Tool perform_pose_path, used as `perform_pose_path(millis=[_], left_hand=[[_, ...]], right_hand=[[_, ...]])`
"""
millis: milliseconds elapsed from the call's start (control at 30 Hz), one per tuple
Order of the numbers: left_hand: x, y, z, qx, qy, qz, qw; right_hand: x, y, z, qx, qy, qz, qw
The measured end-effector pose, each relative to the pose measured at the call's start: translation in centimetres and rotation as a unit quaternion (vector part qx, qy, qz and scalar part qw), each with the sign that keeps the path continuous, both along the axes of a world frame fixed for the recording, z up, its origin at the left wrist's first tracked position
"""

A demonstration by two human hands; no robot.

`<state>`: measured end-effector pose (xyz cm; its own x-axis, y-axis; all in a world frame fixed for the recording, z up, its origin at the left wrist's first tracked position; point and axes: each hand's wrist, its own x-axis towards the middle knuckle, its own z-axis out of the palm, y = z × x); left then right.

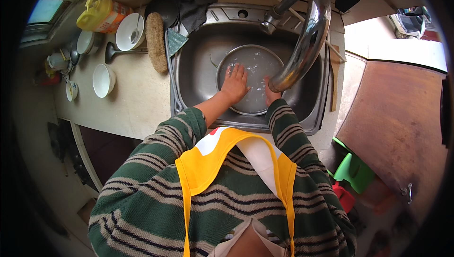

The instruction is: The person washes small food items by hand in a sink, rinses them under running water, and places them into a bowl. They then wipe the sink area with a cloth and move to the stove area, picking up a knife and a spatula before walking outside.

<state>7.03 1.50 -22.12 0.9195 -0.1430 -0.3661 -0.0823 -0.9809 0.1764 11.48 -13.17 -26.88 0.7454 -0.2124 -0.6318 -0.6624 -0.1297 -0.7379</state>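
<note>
A round metal basin stands in the stainless steel sink, holding cloudy water with light flecks or bubbles on it. My left hand is over the left part of the basin, palm down, fingers spread and fingertips at the water; nothing shows in its grasp. At the basin's right side is my right hand, partly covered by the end of the chrome faucet spout. Whether its fingers grip the rim is hidden. A thin green strand lies in the sink, left of the basin.
Left on the counter lie a loofah, a ladle, white bowls, and a yellow-orange jug. A dark cloth hangs over the sink's back-left corner. A wooden utensil lies along the right edge, near a brown door.
</note>
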Motion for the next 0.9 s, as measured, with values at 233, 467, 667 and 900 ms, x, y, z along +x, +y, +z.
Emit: perform_pose_path(millis=[233,467,667,900], left_hand=[[-0.3,-0.5,-1.3,-0.087,-0.056,-0.117,0.988],[-0.2,0.0,1.4,-0.276,0.012,-0.201,0.94],[0.5,1.3,3.5,-0.275,0.005,-0.296,0.915],[0.6,2.7,4.6,-0.338,-0.132,-0.366,0.857]], right_hand=[[-0.9,2.2,6.9,0.194,-0.103,0.35,0.911],[1.6,1.4,7.2,0.027,-0.114,0.56,0.82],[1.1,0.4,7.0,0.277,0.065,0.399,0.872],[0.8,0.1,6.5,0.328,0.082,0.341,0.877]])
